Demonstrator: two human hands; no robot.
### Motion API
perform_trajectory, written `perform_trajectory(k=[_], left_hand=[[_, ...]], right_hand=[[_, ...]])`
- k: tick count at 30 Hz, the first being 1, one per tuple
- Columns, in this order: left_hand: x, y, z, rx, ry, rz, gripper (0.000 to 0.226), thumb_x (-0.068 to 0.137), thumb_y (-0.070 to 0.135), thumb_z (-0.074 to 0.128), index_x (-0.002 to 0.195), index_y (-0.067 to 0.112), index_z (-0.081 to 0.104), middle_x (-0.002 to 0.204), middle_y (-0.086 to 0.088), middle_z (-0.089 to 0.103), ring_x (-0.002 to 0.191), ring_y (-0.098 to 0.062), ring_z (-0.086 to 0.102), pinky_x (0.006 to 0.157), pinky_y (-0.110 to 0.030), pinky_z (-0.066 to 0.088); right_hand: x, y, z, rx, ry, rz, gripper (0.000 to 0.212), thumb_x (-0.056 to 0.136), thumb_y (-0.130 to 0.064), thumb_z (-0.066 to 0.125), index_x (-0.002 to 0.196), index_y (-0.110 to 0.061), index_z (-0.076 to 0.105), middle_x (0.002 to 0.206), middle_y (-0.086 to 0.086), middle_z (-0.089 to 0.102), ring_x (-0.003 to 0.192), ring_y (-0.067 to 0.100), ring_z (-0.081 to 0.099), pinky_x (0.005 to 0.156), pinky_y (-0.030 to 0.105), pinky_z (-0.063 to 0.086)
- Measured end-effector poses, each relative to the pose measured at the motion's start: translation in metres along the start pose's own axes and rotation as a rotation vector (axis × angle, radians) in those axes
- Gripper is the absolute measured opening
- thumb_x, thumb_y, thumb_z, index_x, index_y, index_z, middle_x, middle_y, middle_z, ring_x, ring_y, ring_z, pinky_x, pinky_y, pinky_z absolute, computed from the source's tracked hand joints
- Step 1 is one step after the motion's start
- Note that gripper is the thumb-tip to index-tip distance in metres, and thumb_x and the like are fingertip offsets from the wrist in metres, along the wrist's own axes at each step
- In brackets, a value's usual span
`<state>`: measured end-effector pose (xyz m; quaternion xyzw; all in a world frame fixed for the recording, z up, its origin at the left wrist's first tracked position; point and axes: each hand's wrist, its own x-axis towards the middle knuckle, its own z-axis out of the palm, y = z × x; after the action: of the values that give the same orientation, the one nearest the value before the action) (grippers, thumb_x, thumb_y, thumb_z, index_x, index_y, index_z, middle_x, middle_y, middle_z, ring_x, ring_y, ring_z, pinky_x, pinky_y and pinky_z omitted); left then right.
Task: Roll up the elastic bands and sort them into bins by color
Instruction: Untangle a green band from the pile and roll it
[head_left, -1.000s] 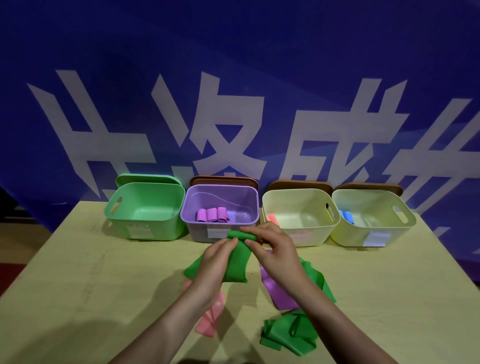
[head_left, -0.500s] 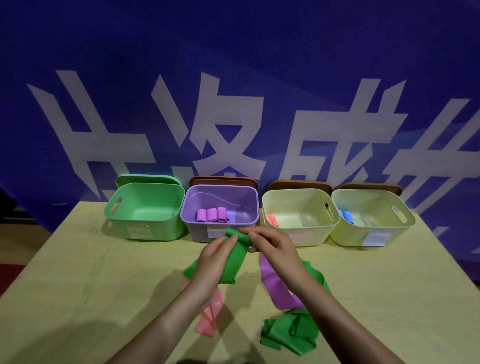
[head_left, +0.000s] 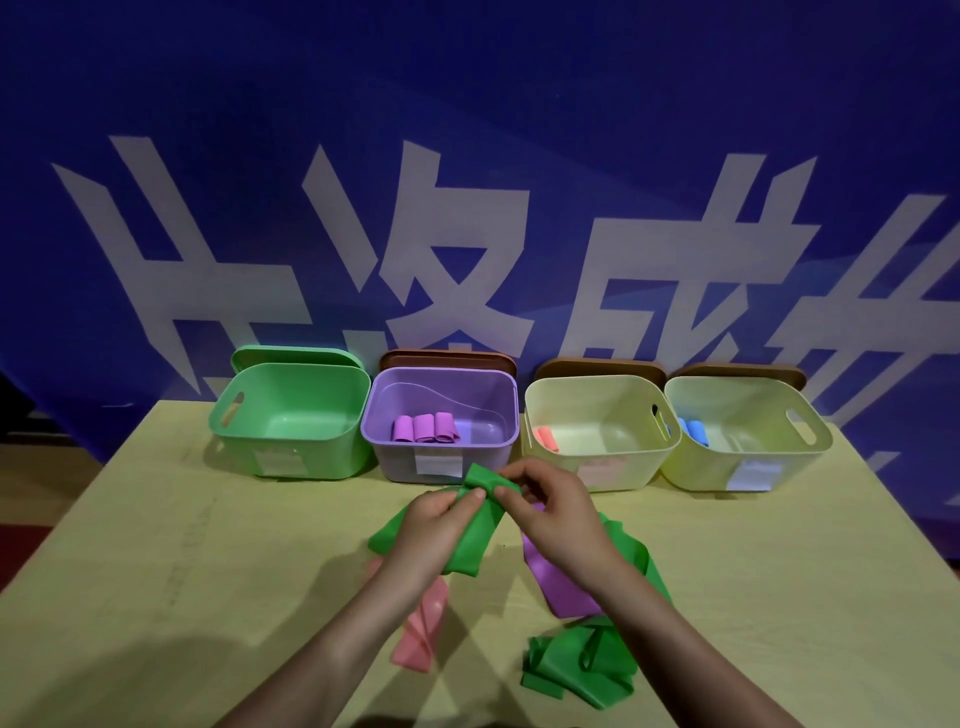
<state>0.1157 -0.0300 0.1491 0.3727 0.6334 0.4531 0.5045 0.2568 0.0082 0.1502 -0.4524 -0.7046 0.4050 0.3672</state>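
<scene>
green band (head_left: 475, 540) pinched between left hand (head_left: 434, 525), right hand (head_left: 556, 512), seemingly mid-roll

A single head-worn wide-angle view is taken from above the near edge of the table (head_left: 156, 571), angled forward and down. The table is seen at close range, a row of four bins (head_left: 441, 415) is framed at its far edge, and a blue banner (head_left: 467, 156) is framed behind it.
</scene>
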Motion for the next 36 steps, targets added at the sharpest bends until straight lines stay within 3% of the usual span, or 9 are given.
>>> perform_trajectory(k=[3, 6, 15, 19, 22, 25, 27, 32, 36], left_hand=[[-0.002, 0.004, 0.003, -0.09, 0.02, -0.02, 0.015, 0.092, 0.011, 0.055, 0.085, 0.005, 0.066, 0.079, -0.013, 0.058, 0.076, -0.02, 0.052, 0.071, -0.031, 0.037], [-0.006, 0.01, 0.003, -0.19, 0.065, -0.012, 0.02, 0.092, 0.005, 0.05, 0.08, 0.011, 0.066, 0.08, -0.012, 0.06, 0.077, -0.02, 0.053, 0.072, -0.032, 0.039], [-0.011, 0.015, -0.002, -0.334, 0.131, 0.026, 0.028, 0.091, 0.001, 0.043, 0.071, 0.011, 0.06, 0.052, 0.005, 0.054, 0.056, -0.012, 0.047, 0.055, -0.031, 0.035], [-0.013, 0.014, -0.006, -0.41, 0.07, 0.037, 0.02, 0.088, 0.013, 0.044, 0.075, 0.011, 0.06, 0.056, 0.003, 0.055, 0.058, -0.013, 0.047, 0.054, -0.031, 0.036], [-0.015, 0.012, -0.011, -0.43, 0.019, 0.026, 0.033, 0.095, 0.019, 0.039, 0.083, 0.015, 0.069, 0.072, -0.002, 0.066, 0.064, -0.011, 0.059, 0.059, -0.028, 0.043], [-0.02, 0.008, -0.021, -0.376, 0.039, 0.044, 0.03, 0.091, 0.038, 0.055, 0.092, 0.015, 0.075, 0.094, -0.012, 0.072, 0.085, -0.02, 0.065, 0.076, -0.036, 0.046], [-0.024, 0.006, -0.029, -0.37, 0.086, 0.038, 0.03, 0.093, 0.037, 0.056, 0.093, 0.012, 0.073, 0.088, -0.01, 0.072, 0.082, -0.02, 0.064, 0.073, -0.034, 0.047], [-0.034, -0.001, -0.051, -0.323, 0.068, 0.066, 0.029, 0.099, 0.021, 0.043, 0.091, 0.013, 0.069, 0.083, -0.004, 0.071, 0.081, -0.018, 0.063, 0.075, -0.032, 0.047], [-0.035, -0.009, -0.057, -0.114, -0.001, 0.117, 0.027, 0.101, 0.014, 0.038, 0.09, 0.013, 0.063, 0.069, 0.004, 0.065, 0.063, -0.005, 0.058, 0.057, -0.016, 0.044]], right_hand=[[-0.001, 0.0, 0.005, -0.079, 0.062, -0.117, 0.007, 0.083, -0.02, 0.064, 0.087, -0.019, 0.069, 0.077, -0.006, 0.063, 0.069, 0.008, 0.053, 0.064, 0.018, 0.043], [0.0, -0.005, 0.009, -0.13, 0.112, -0.232, 0.011, 0.082, -0.018, 0.064, 0.091, -0.016, 0.07, 0.079, -0.004, 0.063, 0.07, 0.009, 0.054, 0.066, 0.022, 0.045], [-0.001, -0.014, 0.02, -0.174, 0.172, -0.363, 0.02, 0.083, -0.009, 0.067, 0.101, -0.014, 0.071, 0.091, -0.004, 0.065, 0.082, -0.005, 0.052, 0.075, 0.007, 0.04], [-0.001, -0.016, 0.022, -0.166, 0.161, -0.368, 0.022, 0.083, -0.01, 0.067, 0.104, -0.015, 0.072, 0.093, -0.009, 0.063, 0.086, -0.012, 0.051, 0.076, 0.005, 0.039], [-0.003, -0.017, 0.024, -0.145, 0.162, -0.361, 0.024, 0.082, -0.009, 0.068, 0.105, -0.015, 0.072, 0.093, -0.011, 0.06, 0.085, -0.012, 0.052, 0.076, 0.006, 0.04], [-0.006, -0.021, 0.03, -0.166, 0.133, -0.414, 0.022, 0.085, -0.017, 0.067, 0.105, -0.013, 0.073, 0.09, -0.007, 0.06, 0.082, -0.003, 0.056, 0.074, 0.013, 0.044], [-0.007, -0.026, 0.035, -0.156, 0.057, -0.447, 0.027, 0.09, -0.025, 0.061, 0.11, -0.012, 0.072, 0.092, -0.002, 0.061, 0.085, 0.006, 0.058, 0.075, 0.018, 0.046], [-0.014, -0.037, 0.054, 0.097, -0.076, -0.107, 0.025, 0.093, -0.035, 0.051, 0.111, -0.029, 0.068, 0.093, -0.018, 0.062, 0.087, 0.0, 0.06, 0.079, 0.021, 0.048], [-0.024, -0.037, 0.056, 0.21, -0.136, 0.098, 0.015, 0.096, -0.01, 0.055, 0.098, -0.013, 0.07, 0.07, -0.011, 0.064, 0.064, -0.001, 0.057, 0.067, 0.018, 0.047]])
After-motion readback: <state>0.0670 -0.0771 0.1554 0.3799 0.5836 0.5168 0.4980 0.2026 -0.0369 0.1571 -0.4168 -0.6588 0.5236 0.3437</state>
